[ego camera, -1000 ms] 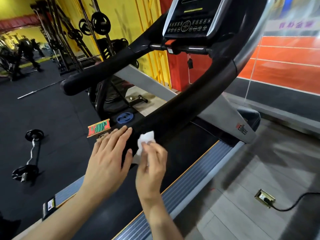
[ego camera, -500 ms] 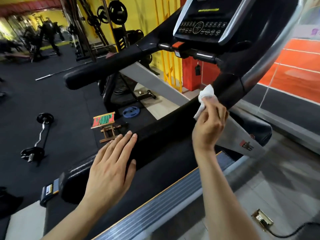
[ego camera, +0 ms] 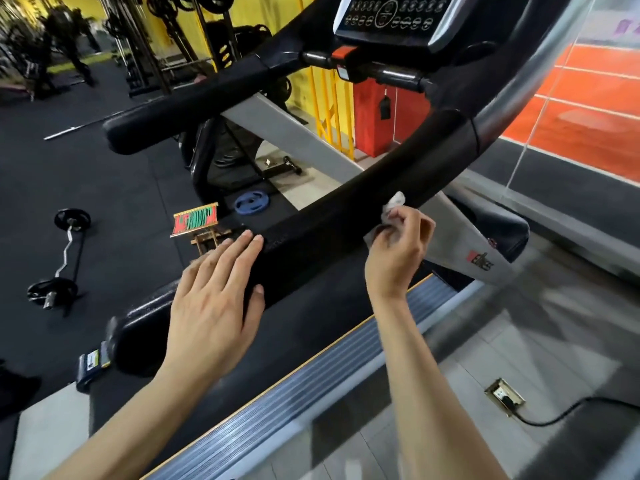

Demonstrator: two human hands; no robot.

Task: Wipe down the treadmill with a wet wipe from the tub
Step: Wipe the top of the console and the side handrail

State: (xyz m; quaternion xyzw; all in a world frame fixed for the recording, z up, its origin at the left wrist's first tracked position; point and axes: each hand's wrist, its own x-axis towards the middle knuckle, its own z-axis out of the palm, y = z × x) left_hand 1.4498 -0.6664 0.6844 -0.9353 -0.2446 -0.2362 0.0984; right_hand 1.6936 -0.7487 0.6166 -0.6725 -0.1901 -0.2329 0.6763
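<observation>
The treadmill's near black padded handrail [ego camera: 322,220] runs from lower left up toward the console [ego camera: 391,19]. My right hand [ego camera: 398,251] grips a crumpled white wet wipe [ego camera: 393,204] and presses it against the underside and side of that rail, about halfway along. My left hand [ego camera: 214,299] lies flat on the rail's lower part, fingers spread, holding nothing. The far handrail [ego camera: 194,109] crosses above. No wipe tub is in view.
The ribbed grey side rail [ego camera: 311,386] and black belt lie below my arms. A floor socket with a black cable [ego camera: 504,396] sits at the right. A curl bar [ego camera: 62,258], a blue weight plate [ego camera: 251,202] and a small colourful wooden stand [ego camera: 197,221] lie on the left floor.
My right hand slid the wipe far up the rail, then came back down to the middle. My left hand stayed on the rail's lower part.
</observation>
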